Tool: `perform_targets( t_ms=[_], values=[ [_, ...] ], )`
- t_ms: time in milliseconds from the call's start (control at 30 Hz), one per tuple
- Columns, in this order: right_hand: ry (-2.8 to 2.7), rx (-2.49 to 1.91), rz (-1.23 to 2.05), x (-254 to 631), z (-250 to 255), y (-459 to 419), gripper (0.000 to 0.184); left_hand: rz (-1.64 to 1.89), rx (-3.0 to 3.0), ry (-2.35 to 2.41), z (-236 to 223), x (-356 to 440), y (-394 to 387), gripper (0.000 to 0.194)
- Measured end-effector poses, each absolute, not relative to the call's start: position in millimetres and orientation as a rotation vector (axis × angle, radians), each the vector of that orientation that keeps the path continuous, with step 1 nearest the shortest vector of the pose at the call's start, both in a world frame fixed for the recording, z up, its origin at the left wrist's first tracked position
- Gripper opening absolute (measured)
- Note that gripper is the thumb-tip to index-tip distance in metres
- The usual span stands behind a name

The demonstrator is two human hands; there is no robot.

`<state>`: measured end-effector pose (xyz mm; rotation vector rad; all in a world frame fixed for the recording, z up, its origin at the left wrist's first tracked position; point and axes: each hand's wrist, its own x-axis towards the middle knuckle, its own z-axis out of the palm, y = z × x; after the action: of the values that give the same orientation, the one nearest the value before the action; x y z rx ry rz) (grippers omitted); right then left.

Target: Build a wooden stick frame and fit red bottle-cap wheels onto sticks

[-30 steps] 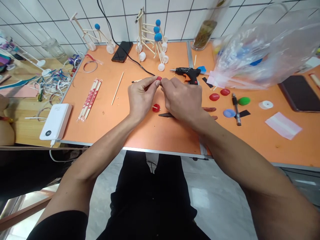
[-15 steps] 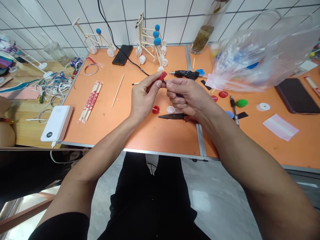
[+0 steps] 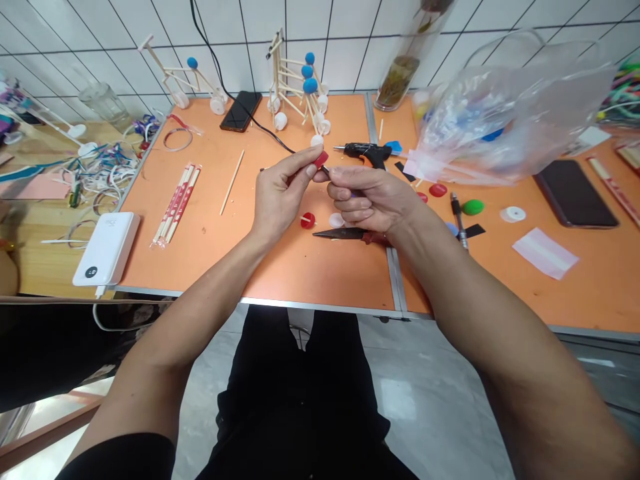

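Note:
Between the thumb and fingers of my left hand [image 3: 280, 197] is a red bottle cap [image 3: 321, 159], tilted on its side. My right hand [image 3: 367, 200] is closed around a thin, dark-tipped tool [image 3: 325, 171]; its tip meets the cap, and most of it is hidden in my fingers. A bit of purple shows in that fist. Below my hands lie a red cap with a small stick across it [image 3: 307, 221], a white disc [image 3: 337, 220] and dark-bladed pliers [image 3: 340, 233]. Behind the right hand rests a black glue gun [image 3: 367, 152].
Stick models with blue balls [image 3: 310, 85] stand by the tiled wall. Around the orange table [image 3: 280, 280] are a black phone [image 3: 241, 111], wrapped sticks [image 3: 177, 203], a white power bank [image 3: 107, 249], a clear plastic bag [image 3: 500, 127], a pen [image 3: 457, 215] and a green cap [image 3: 473, 207].
The view has shifted slightly, so the table things appear a little further left. Both hands keep their grip on the red bottle cap and the thin tool, close together.

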<state>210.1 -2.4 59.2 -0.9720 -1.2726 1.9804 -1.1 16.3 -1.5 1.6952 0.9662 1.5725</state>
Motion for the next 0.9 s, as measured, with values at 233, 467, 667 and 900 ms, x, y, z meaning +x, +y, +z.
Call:
perform_targets(
  t_ms=[233,467,667,900],
  values=[
    [-2.000,-1.414,0.476,188.3,42.1,-25.4,0.022,1.533,1.548,1.020,-16.2,2.0,18.4,0.012],
    [-1.743,-1.229,1.025,197.4,46.9,-17.9,0.021,1.578,1.578,1.005,-13.5,3.2,15.2,0.013],
    [-1.310,-1.010,1.884,203.9,52.7,-5.0,0.022,1.598,1.603,1.026,-10.6,2.5,13.1,0.019],
    [-2.024,-1.424,0.326,186.3,33.3,-25.2,0.029,1.579,1.524,1.004,-16.5,4.1,15.2,0.031]
  ],
)
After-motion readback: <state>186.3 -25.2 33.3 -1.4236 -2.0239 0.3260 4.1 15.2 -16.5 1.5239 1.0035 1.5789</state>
